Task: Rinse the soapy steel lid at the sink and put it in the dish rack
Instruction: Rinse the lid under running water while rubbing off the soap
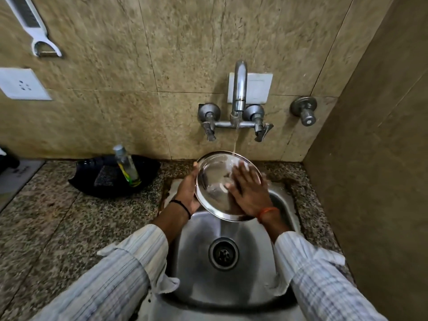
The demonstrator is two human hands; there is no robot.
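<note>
Head view shows your left hand (186, 193) gripping the steel lid (215, 181) by its left rim, thumb at the upper edge and fingers wrapped behind it, so that hand is closed on the lid. Your right hand (249, 191) lies flat and open on the lid's inner face, fingers (240, 172) spread and pointing up toward the wall, palm pressed to the metal without clasping it. You hold the lid tilted, its hollow side facing you, above the far end of the sink (199, 269). A thin stream of water (235, 140) falls from the faucet (239, 89) and lands on the lid's upper rim, just beside your right fingertips. White foam shows near those fingertips. A dark band circles your left wrist and an orange thread (268, 212) your right; both striped sleeves (111, 274) are rolled back. Below the lid, the drain (223, 253) sits in the middle of the basin. On the speckled counter (46, 216) to the left, a black tray (108, 188) holds a dark sponge (106, 177) and a clear bottle (126, 165) standing tilted. On the tiled wall hang a white peeler (34, 26) and a socket plate (22, 85).
</note>
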